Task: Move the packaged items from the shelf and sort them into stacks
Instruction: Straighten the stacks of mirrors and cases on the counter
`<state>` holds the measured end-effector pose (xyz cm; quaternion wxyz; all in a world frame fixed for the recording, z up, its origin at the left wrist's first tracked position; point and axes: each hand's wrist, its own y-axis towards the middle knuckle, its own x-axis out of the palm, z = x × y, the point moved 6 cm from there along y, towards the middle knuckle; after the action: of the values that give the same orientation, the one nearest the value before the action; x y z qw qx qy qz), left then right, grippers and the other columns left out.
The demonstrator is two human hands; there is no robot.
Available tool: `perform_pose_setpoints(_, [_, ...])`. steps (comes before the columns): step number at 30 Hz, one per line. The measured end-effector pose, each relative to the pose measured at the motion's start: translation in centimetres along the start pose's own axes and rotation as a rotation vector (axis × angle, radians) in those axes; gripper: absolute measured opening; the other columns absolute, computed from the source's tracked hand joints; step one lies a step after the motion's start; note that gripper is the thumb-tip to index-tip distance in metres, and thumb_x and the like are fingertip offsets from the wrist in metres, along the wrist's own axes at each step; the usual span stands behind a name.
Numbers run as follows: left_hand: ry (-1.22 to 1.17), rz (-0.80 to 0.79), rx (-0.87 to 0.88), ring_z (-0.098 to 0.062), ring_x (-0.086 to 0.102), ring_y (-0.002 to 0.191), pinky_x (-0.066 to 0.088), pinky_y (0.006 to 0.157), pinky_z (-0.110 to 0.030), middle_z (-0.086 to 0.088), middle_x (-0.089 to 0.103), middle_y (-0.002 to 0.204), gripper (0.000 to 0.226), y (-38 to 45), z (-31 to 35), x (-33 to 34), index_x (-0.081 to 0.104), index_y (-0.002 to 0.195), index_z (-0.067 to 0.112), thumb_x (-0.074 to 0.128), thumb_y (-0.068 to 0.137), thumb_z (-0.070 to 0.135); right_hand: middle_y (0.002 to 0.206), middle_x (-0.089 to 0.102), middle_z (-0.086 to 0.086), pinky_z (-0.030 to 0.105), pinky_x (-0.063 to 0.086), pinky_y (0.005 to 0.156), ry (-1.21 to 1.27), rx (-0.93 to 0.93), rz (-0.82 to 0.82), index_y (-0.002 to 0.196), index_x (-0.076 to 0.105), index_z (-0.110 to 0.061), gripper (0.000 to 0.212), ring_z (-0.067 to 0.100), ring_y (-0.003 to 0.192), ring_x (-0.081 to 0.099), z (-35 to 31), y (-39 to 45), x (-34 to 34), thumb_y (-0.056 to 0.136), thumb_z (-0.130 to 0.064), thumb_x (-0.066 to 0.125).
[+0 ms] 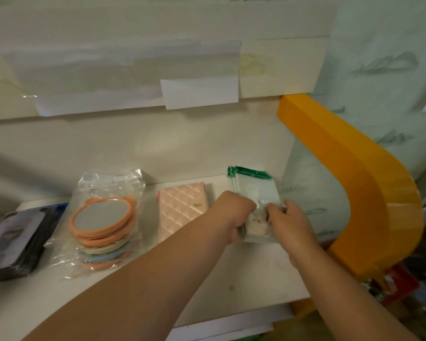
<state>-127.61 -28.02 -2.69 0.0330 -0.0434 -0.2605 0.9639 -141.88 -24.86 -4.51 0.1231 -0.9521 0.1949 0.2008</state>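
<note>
A stack of clear packets with green top strips [252,187] lies at the right of the white shelf surface [244,274]. My left hand [234,212] grips its near left edge and my right hand [289,222] grips its near right edge. To the left lies a pink quilted case [182,205]. Further left sits a stack of round orange, green and blue mirrors in clear bags [103,225]. Dark packaged items [15,242] are stacked at the far left edge.
An orange curved frame [369,183] bounds the shelf on the right, with patterned fabric [305,200] behind it. Paper sheets [199,92] hang from the board above. Red and dark clutter [401,284] sits low on the right.
</note>
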Motion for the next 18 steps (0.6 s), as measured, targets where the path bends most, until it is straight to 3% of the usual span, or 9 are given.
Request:
perform_pose_setpoints(3, [0.116,-0.012,0.163,-0.024,0.067,0.092,0.061,0.075,-0.040,-0.010,0.066,0.106,0.025,-1.0,0.1,-1.1,0.055,0.107,0.011,0.066,0.085,0.013,0.081,0.069,0.002,0.027,0.043,0.054,0.103,-0.033,-0.062,0.102,0.062,-0.016,0.021,0.007,0.065,0.061,-1.0,-0.2,-0.2,0.098,-0.034,0.051])
perform_pose_setpoints(5, [0.200,-0.011,0.326,-0.019,0.066,0.098,0.059,0.084,-0.039,-0.001,0.065,0.109,0.031,-1.7,0.3,-1.6,0.051,0.114,0.017,0.066,0.087,0.018,0.088,0.071,-0.004,0.021,0.046,0.053,0.162,-0.139,-0.063,0.112,0.063,-0.023,0.017,0.000,0.070,0.063,-2.0,-0.5,-0.4,0.099,-0.029,0.054])
perform_pose_setpoints(8, [0.200,-0.005,0.570,0.005,0.059,0.104,0.053,0.093,-0.024,0.014,0.058,0.115,0.038,-2.3,0.7,-2.1,0.041,0.126,0.023,0.062,0.094,0.017,0.116,0.068,-0.013,0.018,0.051,0.078,0.177,-0.361,-0.004,0.127,0.057,-0.031,0.035,0.003,0.105,0.063,-3.0,-0.9,-0.7,0.094,-0.020,0.063])
perform_pose_setpoints(10, [0.214,0.009,0.681,0.018,0.053,0.102,0.047,0.092,-0.009,0.017,0.054,0.117,0.043,-2.7,0.9,-2.3,0.035,0.128,0.026,0.058,0.095,0.009,0.126,0.064,-0.011,0.023,0.050,0.092,0.175,-0.427,-0.001,0.134,0.052,-0.029,0.043,0.004,0.117,0.058,-2.9,-1.3,-0.4,0.094,-0.019,0.064])
perform_pose_setpoints(14, [0.170,-0.033,0.818,0.018,0.051,0.108,0.040,0.091,-0.004,0.018,0.049,0.119,0.060,-3.5,0.8,-1.6,0.034,0.137,0.011,0.055,0.087,-0.014,0.141,0.053,-0.007,0.034,0.042,0.108,0.131,-0.474,-0.042,0.145,0.039,-0.028,0.052,0.009,0.132,0.048,-1.8,-1.7,0.1,0.097,-0.023,0.059])
perform_pose_setpoints(16, [0.185,-0.018,0.883,0.015,0.050,0.111,0.038,0.094,-0.005,0.016,0.049,0.121,0.061,-3.6,0.7,-1.2,0.036,0.135,0.011,0.052,0.084,-0.018,0.144,0.049,-0.007,0.027,0.037,0.109,0.109,-0.478,-0.045,0.146,0.037,-0.031,0.054,0.005,0.134,0.044,-1.4,-1.9,0.3,0.097,-0.026,0.058])
perform_pose_setpoints(18, [0.227,0.004,0.928,0.011,0.048,0.118,0.036,0.099,-0.006,0.015,0.048,0.125,0.059,-3.3,0.2,-1.0,0.037,0.135,0.008,0.049,0.083,-0.018,0.138,0.052,-0.008,0.009,0.035,0.103,0.107,-0.479,-0.043,0.140,0.040,-0.030,0.049,-0.014,0.124,0.043,-1.2,-2.1,0.3,0.097,-0.016,0.058])
